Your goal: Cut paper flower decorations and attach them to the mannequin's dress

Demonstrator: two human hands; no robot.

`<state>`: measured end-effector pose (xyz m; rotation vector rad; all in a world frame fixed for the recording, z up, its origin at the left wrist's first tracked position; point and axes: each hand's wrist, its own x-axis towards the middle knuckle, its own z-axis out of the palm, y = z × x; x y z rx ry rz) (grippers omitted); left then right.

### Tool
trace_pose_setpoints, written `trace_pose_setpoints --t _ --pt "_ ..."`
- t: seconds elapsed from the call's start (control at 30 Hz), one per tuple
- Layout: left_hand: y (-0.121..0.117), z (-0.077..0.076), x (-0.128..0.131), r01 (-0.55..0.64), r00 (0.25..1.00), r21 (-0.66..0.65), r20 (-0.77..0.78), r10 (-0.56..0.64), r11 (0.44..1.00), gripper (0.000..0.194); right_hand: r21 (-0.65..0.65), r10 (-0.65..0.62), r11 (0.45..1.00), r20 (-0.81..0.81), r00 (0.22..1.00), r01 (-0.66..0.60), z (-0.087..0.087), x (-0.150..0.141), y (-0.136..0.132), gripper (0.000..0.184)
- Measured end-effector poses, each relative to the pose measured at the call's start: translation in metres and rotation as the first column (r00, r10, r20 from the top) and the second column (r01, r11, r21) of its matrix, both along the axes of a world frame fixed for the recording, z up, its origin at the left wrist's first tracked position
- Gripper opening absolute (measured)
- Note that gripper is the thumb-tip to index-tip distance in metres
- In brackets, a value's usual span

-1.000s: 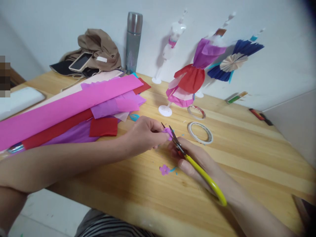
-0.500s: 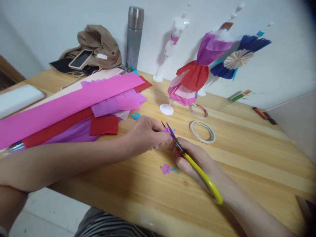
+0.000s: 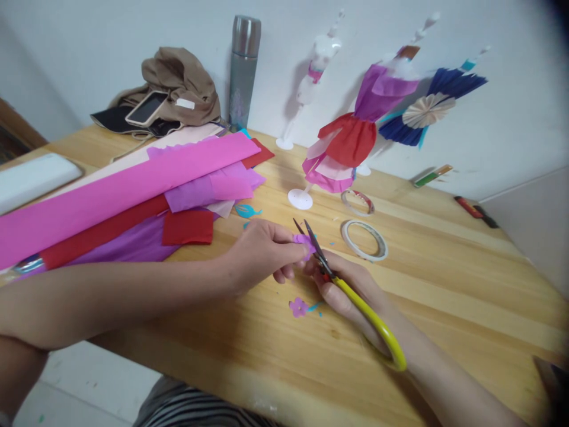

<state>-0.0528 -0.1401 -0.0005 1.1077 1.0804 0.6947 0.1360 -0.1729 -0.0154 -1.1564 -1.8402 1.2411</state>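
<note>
Wooden table (image 3: 213, 344) beneath; purple paper (image 3: 303, 239) in fingertip pinch of left grip (image 3: 262, 252), scissors (image 3: 363, 308) within curled right grip (image 3: 361, 280)

Slanted yellow-handled scissors (image 3: 352, 293), dark blades (image 3: 313, 238) apart, with a small purple paper piece (image 3: 302, 239) at them

Free tabletop (image 3: 448, 255) right of tape rolls (image 3: 383, 248)
</note>
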Motion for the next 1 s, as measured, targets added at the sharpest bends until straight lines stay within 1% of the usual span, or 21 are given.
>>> trace_pose_setpoints --t 0.07,0.17,0.3,0.43,0.67,1.0 --pt "-0.0011 0.0005 0.0002 0.002 1.0 -0.007 0.007 -0.002 1.0 0.02 0.012 -0.032 0.999 0.026 0.999 0.032 0.0 -0.0011 -0.0022 0.042" --pt "-0.0018 0.0014 0.0002 0.009 1.0 -0.022 0.02 -0.008 1.0 0.019 0.02 -0.027 0.999 0.058 0.998 0.026 -0.0002 -0.0009 -0.0034 0.047" --pt "-0.0006 0.0041 -0.0012 0.008 0.999 -0.031 0.048 -0.007 0.999 0.016 -0.025 -0.011 1.0 0.053 0.999 0.013 0.0004 -0.0001 -0.0029 0.048" --pt "0.0008 0.0056 -0.0021 -0.008 0.996 -0.074 0.09 0.015 0.997 0.023 -0.022 -0.019 1.0 0.04 0.999 0.02 -0.0006 -0.0011 -0.003 0.049" --pt "-0.0007 -0.0007 -0.0018 -0.017 0.998 0.041 0.055 0.014 0.999 0.02 -0.013 -0.018 1.0 0.014 1.0 0.018 -0.0012 -0.002 -0.0038 0.047" --pt "-0.0027 -0.0006 -0.0015 0.012 0.998 0.044 0.066 -0.015 0.999 0.021 -0.067 0.014 0.998 -0.046 0.999 -0.017 -0.0003 0.0 -0.0028 0.046"
